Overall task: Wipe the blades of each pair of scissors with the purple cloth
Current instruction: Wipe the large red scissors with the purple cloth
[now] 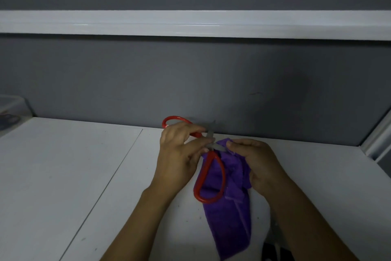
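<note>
Nearest the lens, two bare forearms, rising from the bottom edge toward the middle of the view, with the loose tail of the purple cloth (228, 229) trailing down between them.

Behind everything, dark grey wall (190, 80). Below it, white table (63, 176), speckled with small marks and split on the left by a thin diagonal seam (118, 167). High across the wall, broad white rail (190, 23).

Purple cloth next in size: bunched at its top end under the right hand, long and narrow toward the camera. Unclear whether lying flat on the table or hanging clear of it.

Left hand (179, 155) left of centre, fingers and thumb curled, pinching the red-handled scissors (204, 170) close to the pivot. Right hand (258, 161) just beside it, fingers curled in, pinching a fold of the cloth around the right-pointing blade.

Scissors held up near the far edge of the table, spread wide open. One grey blade aimed up at the wall, the other buried at its tip in the cloth. One red loop against the cloth, the other poking out behind the left hand's knuckles.

At the far left, clear plastic box (12, 108), contents too blurred to name. At the bottom edge, right of the cloth, small dark shape (273, 252), not identifiable.
</note>
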